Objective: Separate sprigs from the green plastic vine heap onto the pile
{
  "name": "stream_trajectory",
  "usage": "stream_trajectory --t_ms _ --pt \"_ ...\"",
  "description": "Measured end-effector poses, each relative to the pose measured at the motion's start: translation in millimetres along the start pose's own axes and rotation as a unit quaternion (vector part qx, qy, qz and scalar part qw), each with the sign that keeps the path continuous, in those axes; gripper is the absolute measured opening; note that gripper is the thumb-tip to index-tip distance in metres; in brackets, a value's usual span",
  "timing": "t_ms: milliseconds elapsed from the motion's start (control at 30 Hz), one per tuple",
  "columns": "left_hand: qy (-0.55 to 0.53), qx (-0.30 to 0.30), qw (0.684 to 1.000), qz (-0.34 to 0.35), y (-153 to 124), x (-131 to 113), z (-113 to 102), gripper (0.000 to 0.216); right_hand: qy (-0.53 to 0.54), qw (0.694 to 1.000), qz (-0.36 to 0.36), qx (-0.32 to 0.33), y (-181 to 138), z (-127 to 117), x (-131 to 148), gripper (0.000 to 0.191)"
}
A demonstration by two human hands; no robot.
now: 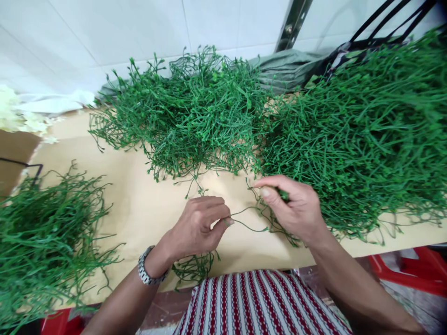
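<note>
My left hand (pixel 202 224), with a metal watch at its wrist, pinches a thin green artificial stem (pixel 249 226) between thumb and forefinger. The stem's forked strands stretch rightward over the table. To the right, my right hand (pixel 295 204) is closed around a small bunch of green artificial stems (pixel 283 195); some strands hang below it onto the table. A few more stems (pixel 195 269) lie under my left wrist, near the table's front edge. Just past my right hand begins a big heap of green stems (pixel 363 135).
Another heap of green stems (pixel 195 107) lies at the back middle, and a third heap (pixel 45 237) at the left. Cream flowers (pixel 21 114) sit at the far left of the tan tabletop (pixel 129 190). Red plastic stools (pixel 412 270) stand below the table. A white wall is behind.
</note>
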State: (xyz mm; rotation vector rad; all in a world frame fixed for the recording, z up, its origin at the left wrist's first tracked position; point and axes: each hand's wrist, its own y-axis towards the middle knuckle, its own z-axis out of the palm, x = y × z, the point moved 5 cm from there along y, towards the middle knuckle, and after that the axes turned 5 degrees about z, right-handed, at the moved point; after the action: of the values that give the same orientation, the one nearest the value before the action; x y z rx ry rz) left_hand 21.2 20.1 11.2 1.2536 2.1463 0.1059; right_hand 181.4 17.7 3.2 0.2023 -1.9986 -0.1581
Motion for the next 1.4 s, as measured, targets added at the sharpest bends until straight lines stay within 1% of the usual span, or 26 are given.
stream_trajectory --t_ms 67,100,133,167,233,300,400,467,533,567,600,667,700,767,833,933,1000,1033,1100,1167,1200,1233,1300,1400 --pt "0.028 0.008 0.999 0.014 2 -2 2 0.019 -0.004 0.991 0.019 0.134 -2 19 -1 0.016" --pt "0.046 0.006 0.999 0.021 3 -3 3 0.019 0.004 0.981 0.043 0.192 -3 28 -4 0.018" --pt "0.065 0.004 0.997 0.028 4 -5 4 0.019 0.016 0.97 0.069 0.233 -5 37 -8 0.019" --pt "0.087 0.004 0.996 0.032 4 -6 6 0.019 0.028 0.961 0.091 0.259 -7 43 -13 0.02" --pt "0.129 0.016 0.991 0.039 4 -8 9 0.02 0.061 0.948 0.12 0.289 -10 51 -19 0.023" --pt "0.14 0.049 0.987 0.052 4 -11 12 0.021 0.086 0.934 0.127 0.323 -12 55 -22 0.026" --pt "0.08 0.127 0.986 0.077 6 -15 13 0.023 0.073 0.917 0.104 0.379 -17 56 -20 0.028" --pt "0.023 0.164 0.982 0.085 8 -17 10 0.023 0.063 0.912 0.076 0.399 -18 55 -18 0.027" --pt "-0.038 0.173 0.979 0.097 11 -19 7 0.024 0.089 0.913 0.049 0.396 -19 53 -16 0.027" --pt "-0.074 0.163 0.978 0.102 11 -19 6 0.025 0.111 0.914 0.037 0.388 -20 52 -15 0.028" --pt "-0.118 0.144 0.977 0.103 11 -18 5 0.025 0.139 0.916 0.027 0.374 -20 51 -14 0.029" --pt "-0.223 0.074 0.969 0.081 9 -12 3 0.024 0.217 0.915 0.011 0.341 -22 47 -10 0.033" --pt "-0.274 0.029 0.96 0.058 7 -6 2 0.022 0.259 0.91 0.004 0.323 -22 45 -8 0.034" --pt "-0.35 -0.051 0.935 -0.012 2 8 2 0.015 0.328 0.9 -0.003 0.288 -22 39 -5 0.035" --pt "-0.399 -0.097 0.906 -0.101 -2 22 5 0.012 0.348 0.902 -0.004 0.255 -21 33 -4 0.033" --pt "-0.47 -0.134 0.842 -0.227 -4 37 10 0.016 0.312 0.928 0.018 0.205 -14 25 -7 0.038" --pt "-0.504 -0.16 0.804 -0.273 -3 43 11 0.018 0.271 0.945 0.038 0.178 -10 21 -10 0.04" --pt "-0.51 -0.17 0.793 -0.285 -2 45 10 0.019 0.254 0.951 0.047 0.17 -9 21 -12 0.039" --pt "-0.507 -0.189 0.788 -0.295 0 48 7 0.019 0.239 0.953 0.073 0.168 -9 23 -14 0.033" --pt "-0.493 -0.203 0.791 -0.301 1 48 6 0.017 0.231 0.954 0.104 0.161 -9 28 -15 0.028" --pt "-0.485 -0.208 0.793 -0.303 2 48 5 0.015 0.211 0.959 0.111 0.152 -9 31 -15 0.026" --pt "-0.478 -0.212 0.795 -0.307 3 47 6 0.015 0.177 0.968 0.109 0.143 -8 34 -13 0.024" --pt "-0.464 -0.218 0.8 -0.312 5 45 8 0.015 0.08 0.984 0.082 0.138 -7 43 -7 0.017" --pt "-0.444 -0.22 0.812 -0.309 7 41 11 0.02 -0.041 0.989 0.026 0.142 -5 57 0 0.012"
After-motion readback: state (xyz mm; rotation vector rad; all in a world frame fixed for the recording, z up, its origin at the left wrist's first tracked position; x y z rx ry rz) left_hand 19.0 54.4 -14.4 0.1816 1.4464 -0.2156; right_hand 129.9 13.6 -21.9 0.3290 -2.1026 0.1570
